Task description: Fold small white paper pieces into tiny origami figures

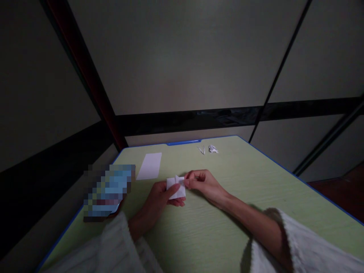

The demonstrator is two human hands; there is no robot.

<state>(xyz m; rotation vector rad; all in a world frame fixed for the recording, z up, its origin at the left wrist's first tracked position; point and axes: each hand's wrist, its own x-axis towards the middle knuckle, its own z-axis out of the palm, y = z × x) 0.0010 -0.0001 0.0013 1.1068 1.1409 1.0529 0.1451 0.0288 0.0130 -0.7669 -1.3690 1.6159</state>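
Observation:
A small, partly folded piece of white paper point(176, 187) is held between both hands just above the pale green table point(227, 227). My left hand point(160, 199) grips its lower left part, thumb on top and fingers underneath. My right hand point(202, 183) pinches its upper right edge with curled fingers. Both wrists come out of white fluffy sleeves.
A flat white sheet of paper point(149, 166) lies to the left, beyond my hands. Two small folded paper figures point(208, 149) sit near the table's far, blue-trimmed edge. A blurred-out object point(109, 191) is at the left edge. Dark-framed panel walls stand behind the table.

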